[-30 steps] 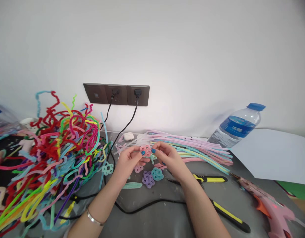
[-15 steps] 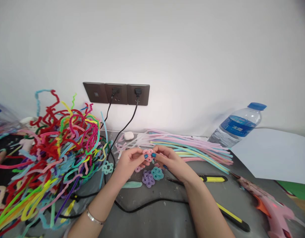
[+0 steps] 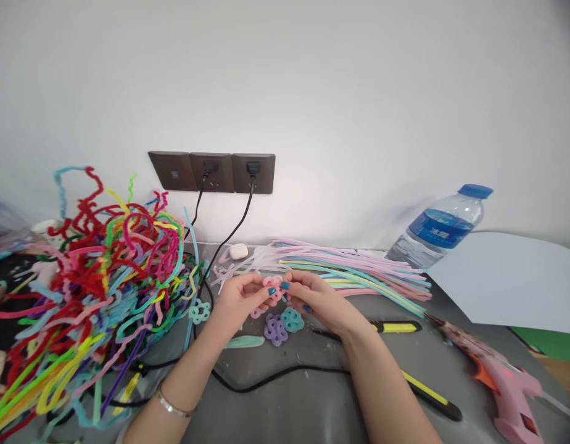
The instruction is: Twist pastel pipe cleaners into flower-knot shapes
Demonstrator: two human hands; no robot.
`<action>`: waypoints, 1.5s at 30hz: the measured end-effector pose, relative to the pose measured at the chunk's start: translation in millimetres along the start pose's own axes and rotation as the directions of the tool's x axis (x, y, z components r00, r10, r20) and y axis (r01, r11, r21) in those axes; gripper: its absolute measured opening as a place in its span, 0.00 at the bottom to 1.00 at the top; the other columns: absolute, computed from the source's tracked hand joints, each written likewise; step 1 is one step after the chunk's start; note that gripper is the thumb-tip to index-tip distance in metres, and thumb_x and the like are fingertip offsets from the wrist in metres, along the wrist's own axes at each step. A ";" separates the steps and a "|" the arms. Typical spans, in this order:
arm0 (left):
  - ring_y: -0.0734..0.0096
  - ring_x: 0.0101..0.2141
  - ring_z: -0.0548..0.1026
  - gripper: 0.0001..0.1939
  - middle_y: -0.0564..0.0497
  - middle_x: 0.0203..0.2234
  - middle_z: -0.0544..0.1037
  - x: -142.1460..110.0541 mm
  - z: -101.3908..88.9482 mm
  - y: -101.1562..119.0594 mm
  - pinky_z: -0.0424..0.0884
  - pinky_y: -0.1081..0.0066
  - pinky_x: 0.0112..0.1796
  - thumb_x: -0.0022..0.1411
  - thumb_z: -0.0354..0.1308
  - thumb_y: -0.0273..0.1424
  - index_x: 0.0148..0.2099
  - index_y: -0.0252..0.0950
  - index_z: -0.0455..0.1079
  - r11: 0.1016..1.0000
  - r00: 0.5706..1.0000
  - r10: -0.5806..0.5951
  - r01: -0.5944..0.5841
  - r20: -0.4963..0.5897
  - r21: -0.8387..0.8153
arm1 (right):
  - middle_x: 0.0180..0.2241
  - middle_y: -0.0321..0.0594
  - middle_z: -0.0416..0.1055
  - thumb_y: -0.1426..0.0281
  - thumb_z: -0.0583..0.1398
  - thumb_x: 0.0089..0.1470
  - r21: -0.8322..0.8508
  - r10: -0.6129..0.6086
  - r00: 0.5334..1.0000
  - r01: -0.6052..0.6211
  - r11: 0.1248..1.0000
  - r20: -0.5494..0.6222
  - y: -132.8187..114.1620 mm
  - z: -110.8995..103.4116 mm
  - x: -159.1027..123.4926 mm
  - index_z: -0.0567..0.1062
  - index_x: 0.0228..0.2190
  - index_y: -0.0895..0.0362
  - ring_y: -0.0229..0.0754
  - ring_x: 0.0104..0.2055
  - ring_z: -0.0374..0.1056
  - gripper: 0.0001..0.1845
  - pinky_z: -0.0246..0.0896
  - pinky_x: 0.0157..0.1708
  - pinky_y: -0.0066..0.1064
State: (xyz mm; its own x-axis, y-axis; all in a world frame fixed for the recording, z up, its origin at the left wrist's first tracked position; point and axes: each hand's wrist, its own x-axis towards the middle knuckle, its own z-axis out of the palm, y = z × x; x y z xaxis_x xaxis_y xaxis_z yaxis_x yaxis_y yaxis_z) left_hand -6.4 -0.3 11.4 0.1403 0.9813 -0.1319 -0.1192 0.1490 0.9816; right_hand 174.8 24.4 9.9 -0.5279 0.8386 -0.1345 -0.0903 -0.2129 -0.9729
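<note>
A small pink pipe-cleaner flower is held up between both hands, over the grey table. My left hand pinches it from the left, thumb in front. From the right, my right hand pinches its edge between thumb and finger; the fingertips partly cover it. Just below lie a purple pipe-cleaner flower and a turquoise one, touching each other. Another pink flower shows partly under my left fingers. A pale green flower lies left of my left wrist, and a flat mint piece nearer me.
A tangled heap of coloured pipe cleaners fills the left. Straight pastel pipe cleaners lie behind my hands. On the right are pliers, a pink glue gun, a tilted water bottle and white paper. A black cable crosses in front.
My right thumb came in over the pink flower, then drew slightly back to its right edge. The flower stays between both hands. The view has shifted a little.
</note>
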 end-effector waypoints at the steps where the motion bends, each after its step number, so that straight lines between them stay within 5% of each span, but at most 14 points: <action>1: 0.66 0.23 0.77 0.09 0.48 0.22 0.81 0.8 -1.1 -0.5 0.71 0.72 0.24 0.49 0.69 0.36 0.31 0.36 0.77 1.000 1.000 0.002 -0.003 -0.019 -0.019 | 0.21 0.29 0.60 0.53 0.61 0.53 0.036 0.007 0.999 -0.005 0.999 -0.041 0.6 1.2 1.7 0.70 0.27 0.56 0.31 0.19 0.47 0.18 0.46 0.21 0.26; 8: 0.63 0.25 0.79 0.10 0.45 0.25 0.81 8.5 -8.3 -9.3 0.74 0.69 0.27 0.48 0.70 0.35 0.32 0.35 0.77 0.999 0.997 -0.006 0.003 -0.080 -0.034 | 0.27 0.36 0.72 0.64 0.55 0.50 0.089 0.144 0.965 -0.127 0.988 -0.218 7.7 -4.4 4.3 0.73 0.38 0.55 0.35 0.21 0.57 0.14 0.60 0.24 0.29; 14: 0.64 0.26 0.79 0.11 0.47 0.26 0.82 9.7 -13.3 -9.5 0.76 0.68 0.29 0.48 0.70 0.36 0.33 0.36 0.77 1.000 0.993 -0.012 0.009 -0.119 -0.020 | 0.43 0.40 0.77 0.74 0.53 0.43 -0.080 0.052 0.988 -0.064 0.995 -0.143 5.7 -6.2 -1.5 0.72 0.45 0.53 0.39 0.33 0.70 0.24 0.64 0.30 0.30; 20: 0.63 0.26 0.79 0.14 0.47 0.24 0.81 12.6 -22.2 -5.7 0.77 0.66 0.31 0.46 0.71 0.39 0.33 0.35 0.77 0.999 0.985 0.014 -0.021 -0.171 -0.038 | 0.49 0.43 0.74 0.76 0.54 0.44 -0.136 -0.099 0.985 0.079 0.987 -0.143 6.6 -8.0 0.1 0.69 0.52 0.52 0.46 0.49 0.69 0.30 0.66 0.38 0.34; 26: 0.63 0.27 0.79 0.18 0.46 0.24 0.80 12.3 -25.9 1.6 0.77 0.67 0.32 0.44 0.72 0.41 0.33 0.34 0.77 0.999 0.978 0.023 -0.027 -0.209 -0.018 | 0.42 0.41 0.75 0.76 0.55 0.44 -0.154 -0.106 0.986 0.086 0.984 -0.127 6.2 -8.3 0.1 0.70 0.50 0.52 0.41 0.36 0.68 0.28 0.66 0.31 0.31; 31: 0.66 0.26 0.79 0.20 0.47 0.25 0.81 12.2 -27.3 2.2 0.77 0.70 0.31 0.42 0.72 0.42 0.34 0.33 0.77 0.999 0.976 0.029 -0.036 -0.216 -0.027 | 0.29 0.34 0.69 0.74 0.52 0.41 -0.152 -0.023 0.992 0.004 0.988 -0.122 6.6 -10.5 0.2 0.72 0.38 0.56 0.35 0.24 0.60 0.19 0.61 0.26 0.29; 37: 0.69 0.26 0.79 0.21 0.49 0.24 0.81 15.5 -30.6 -1.7 0.77 0.73 0.30 0.41 0.72 0.42 0.33 0.33 0.76 0.999 0.975 0.028 -0.037 -0.218 -0.034 | 0.33 0.37 0.71 0.73 0.54 0.42 -0.288 -0.088 0.976 0.028 0.957 -0.199 8.2 -13.1 1.6 0.73 0.35 0.56 0.38 0.32 0.65 0.16 0.59 0.29 0.29; 45: 0.69 0.26 0.78 0.20 0.51 0.23 0.80 18.9 -33.7 -2.1 0.76 0.72 0.30 0.42 0.72 0.42 0.34 0.34 0.76 0.997 0.975 0.066 -0.074 -0.211 -0.033 | 0.37 0.41 0.72 0.65 0.64 0.45 -0.199 -0.019 0.984 -0.017 0.980 -0.178 9.7 -5.7 4.7 0.73 0.37 0.56 0.42 0.35 0.71 0.15 0.66 0.32 0.32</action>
State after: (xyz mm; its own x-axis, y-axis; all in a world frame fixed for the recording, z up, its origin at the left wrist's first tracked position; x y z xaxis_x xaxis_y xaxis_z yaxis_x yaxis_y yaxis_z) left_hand -36.7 22.0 2.3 -0.0781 0.9926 -0.0932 -0.1613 0.0797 0.9837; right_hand 176.3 29.2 -1.2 -0.3669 0.9185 -0.1474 0.0888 -0.1231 -0.9884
